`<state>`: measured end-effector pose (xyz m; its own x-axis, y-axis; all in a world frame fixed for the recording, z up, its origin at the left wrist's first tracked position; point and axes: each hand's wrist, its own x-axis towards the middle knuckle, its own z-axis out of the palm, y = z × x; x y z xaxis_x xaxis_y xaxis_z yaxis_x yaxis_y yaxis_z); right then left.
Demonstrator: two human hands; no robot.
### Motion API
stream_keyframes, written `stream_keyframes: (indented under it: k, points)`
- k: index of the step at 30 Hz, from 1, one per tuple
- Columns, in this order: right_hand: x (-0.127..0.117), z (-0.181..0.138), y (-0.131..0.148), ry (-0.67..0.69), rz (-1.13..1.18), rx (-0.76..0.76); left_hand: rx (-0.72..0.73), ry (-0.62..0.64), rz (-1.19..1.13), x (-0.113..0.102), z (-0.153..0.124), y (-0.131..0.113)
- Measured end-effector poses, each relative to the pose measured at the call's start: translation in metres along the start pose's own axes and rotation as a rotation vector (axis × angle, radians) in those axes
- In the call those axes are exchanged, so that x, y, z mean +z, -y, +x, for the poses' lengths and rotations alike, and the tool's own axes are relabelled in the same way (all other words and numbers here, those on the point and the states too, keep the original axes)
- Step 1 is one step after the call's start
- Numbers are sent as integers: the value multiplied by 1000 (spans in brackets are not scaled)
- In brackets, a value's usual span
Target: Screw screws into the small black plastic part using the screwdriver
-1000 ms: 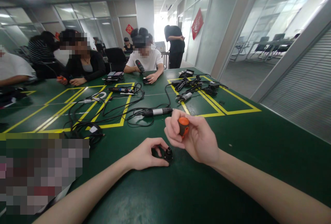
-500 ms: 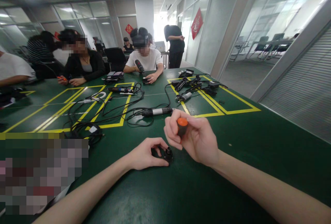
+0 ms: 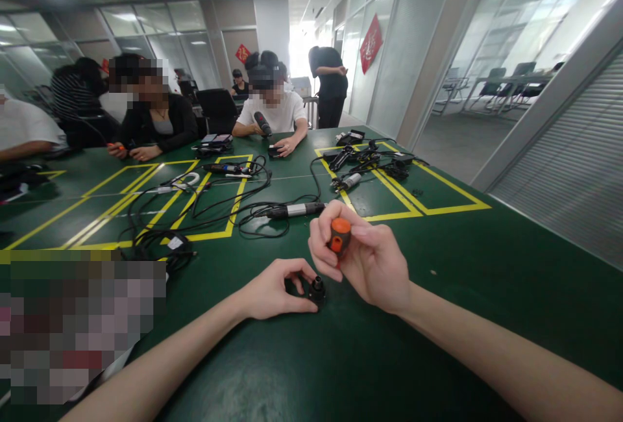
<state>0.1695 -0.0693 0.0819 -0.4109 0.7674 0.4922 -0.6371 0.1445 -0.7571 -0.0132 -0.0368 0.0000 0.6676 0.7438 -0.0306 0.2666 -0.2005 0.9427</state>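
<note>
My left hand rests on the green table, thumb and fingers curled around a small black round part with a short upright stub on top. Just to the right and higher, my right hand grips a stubby screwdriver by its orange and dark grey handle. The handle's end faces me. Its shaft and tip are hidden by the handle and my fingers.
A silver and black electric screwdriver with looped cable lies beyond my hands. Black cables and tools sit inside yellow tape at the right. Coiled cable lies at the left. Across the table a person holds a power tool.
The screwdriver handle has turned in my right hand, so an orange patch with a hole in its side now shows. My left hand and the black part have stayed in place.
</note>
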Motion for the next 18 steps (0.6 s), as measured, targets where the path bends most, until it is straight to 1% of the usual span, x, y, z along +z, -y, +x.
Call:
stream_keyframes:
  k: [5,10,18]
  points:
    - [-1,0,1,2,25,15,-2,11,3,-1,0,-1]
    - [0,-2,2,54,64,25,-12,11,24,-1,0,-4]
    - [1,0,0,28,-22,0,4,-2,6,0,0,1]
